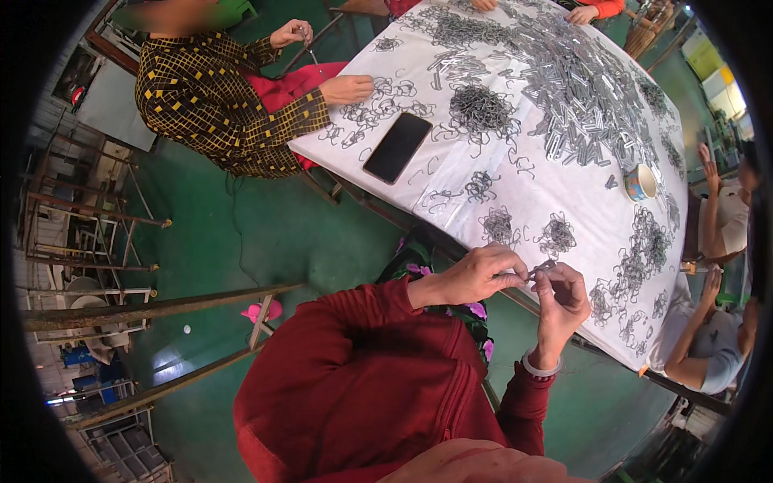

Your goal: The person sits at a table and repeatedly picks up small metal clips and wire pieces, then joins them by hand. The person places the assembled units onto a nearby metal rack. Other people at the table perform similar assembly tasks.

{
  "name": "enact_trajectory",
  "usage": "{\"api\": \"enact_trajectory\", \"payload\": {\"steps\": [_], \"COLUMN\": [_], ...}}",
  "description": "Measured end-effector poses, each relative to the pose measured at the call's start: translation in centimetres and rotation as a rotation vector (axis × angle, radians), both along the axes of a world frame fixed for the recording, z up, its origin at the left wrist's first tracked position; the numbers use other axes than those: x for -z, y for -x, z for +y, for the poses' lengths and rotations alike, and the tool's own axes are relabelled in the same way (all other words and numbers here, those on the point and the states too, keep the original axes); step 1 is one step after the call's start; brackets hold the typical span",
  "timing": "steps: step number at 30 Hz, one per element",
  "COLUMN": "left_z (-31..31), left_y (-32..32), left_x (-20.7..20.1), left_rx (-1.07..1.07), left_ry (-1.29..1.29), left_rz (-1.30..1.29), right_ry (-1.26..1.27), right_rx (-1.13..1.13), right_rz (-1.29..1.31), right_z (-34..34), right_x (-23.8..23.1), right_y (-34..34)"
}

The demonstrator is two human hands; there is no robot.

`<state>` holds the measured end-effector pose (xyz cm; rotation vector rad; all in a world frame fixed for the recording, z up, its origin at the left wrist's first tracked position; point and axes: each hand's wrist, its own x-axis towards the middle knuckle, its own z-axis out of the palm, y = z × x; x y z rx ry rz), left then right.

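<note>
Lower centre of the frame: red sleeves lead up to the person's two hands, which meet just off the counter's [515, 201] near edge. Left hand [475, 275] and right hand [564, 302] are pinched together on a small metal wire piece [541, 266], fingertips of both closing on it from either side.

Handling judgement: the piece is thin and springy, so a firm fingertip pinch close to the joint, with the wrists steady, would likely serve best.

Just beyond the hands: small tangles of wire hooks [555, 236] lie on the white cover.

Middle of the frame: a black phone [397, 147] lies flat; a roll of tape [641, 183] sits toward the right.

Upper frame: a dense heap of metal clips [564, 80].

Upper left: a co-worker in a yellow-checked top [217, 105], hand on the counter.

Hard to make out: the exact form of the held piece; the people at the right edge are cut off.
</note>
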<state>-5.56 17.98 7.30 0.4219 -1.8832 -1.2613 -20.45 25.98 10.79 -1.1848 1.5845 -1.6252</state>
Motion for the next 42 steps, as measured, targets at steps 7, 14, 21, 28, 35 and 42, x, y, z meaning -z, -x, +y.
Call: {"api": "enact_trajectory", "payload": {"steps": [7, 14, 21, 28, 35, 42], "left_z": [0.1, -12.4, -25.3, -24.5, -17.6, -6.5], "left_y": [-1.2, -2.7, -2.0, -2.5, -2.8, -2.7], "left_x": [1.2, 5.0, 9.6, 8.2, 4.8, -1.1], "left_rx": [0.000, -0.408, -0.203, -0.305, -0.410, 0.093], "left_ry": [-0.006, 0.202, 0.604, 0.474, 0.101, -0.600], "left_rz": [-0.006, -0.315, -0.734, -0.618, -0.457, -0.053], "right_ry": [0.080, 0.047, -0.014, 0.005, 0.004, -0.066], "right_rx": [0.021, -0.005, -0.056, -0.047, -0.037, -0.011], "right_rz": [-0.062, -0.161, -0.192, -0.169, -0.145, -0.133], "right_z": [0.2, 0.2, 0.5, 0.6, 1.6, 2.1], "right_x": [0.2, 1.4, 2.1, 1.8, 1.0, 0.9], "right_y": [-1.5, -1.8, -1.8, -1.7, -2.9, -4.1]}}
